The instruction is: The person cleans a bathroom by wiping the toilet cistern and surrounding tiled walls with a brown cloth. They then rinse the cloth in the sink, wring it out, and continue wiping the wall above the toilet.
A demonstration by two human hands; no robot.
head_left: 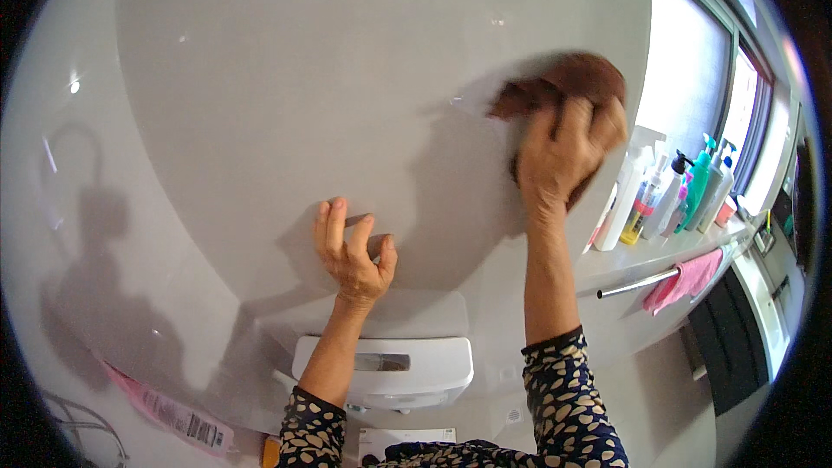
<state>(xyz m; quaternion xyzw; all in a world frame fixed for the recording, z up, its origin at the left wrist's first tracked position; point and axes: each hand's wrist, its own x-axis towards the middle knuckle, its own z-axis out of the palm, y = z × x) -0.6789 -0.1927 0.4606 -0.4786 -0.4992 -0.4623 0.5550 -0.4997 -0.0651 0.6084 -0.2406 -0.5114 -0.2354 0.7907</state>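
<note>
My right hand (565,152) is raised high on a glossy pale wall (303,78), its fingers closed over a dark brown cloth (589,76). The cloth is bunched and slightly blurred, pressed against the wall near its right edge, with part of it showing under my palm. My left hand (354,251) is lower and nearer the middle. Its fingers are apart and bent a little, with nothing in them. The fingertips are at or close to the wall; whether they touch it I cannot tell.
On the right, several pump bottles (663,204) line a ledge under a window (685,52). Below it, a pink cloth (685,282) hangs on a metal bar (637,283). A white tank-like fixture (442,364) stands beneath my hands. A pink package (173,412) is at lower left.
</note>
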